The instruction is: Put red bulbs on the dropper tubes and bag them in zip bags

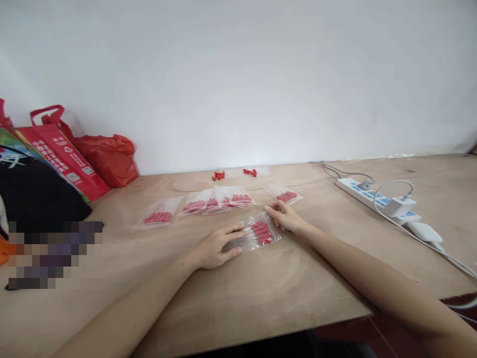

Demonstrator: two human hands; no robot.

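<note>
A clear plastic bag (257,232) with several red-handled pieces in it lies on the wooden table between my hands. My left hand (219,247) is at its left end, thumb and fingers apart, with the bag's end between them. The fingers of my right hand (282,216) are closed at the bag's upper right edge. Behind my hands lie several overlapping bags (218,200) of similar red pieces. One more such bag (159,215) lies to the left, and another (286,194) lies just beyond my right hand.
Loose red pieces (218,175) and a flat clear bag (234,173) lie near the wall. A white power strip (372,198) with plugs and cables is at the right. Red bags (108,158) and a black bag (40,191) stand at the left.
</note>
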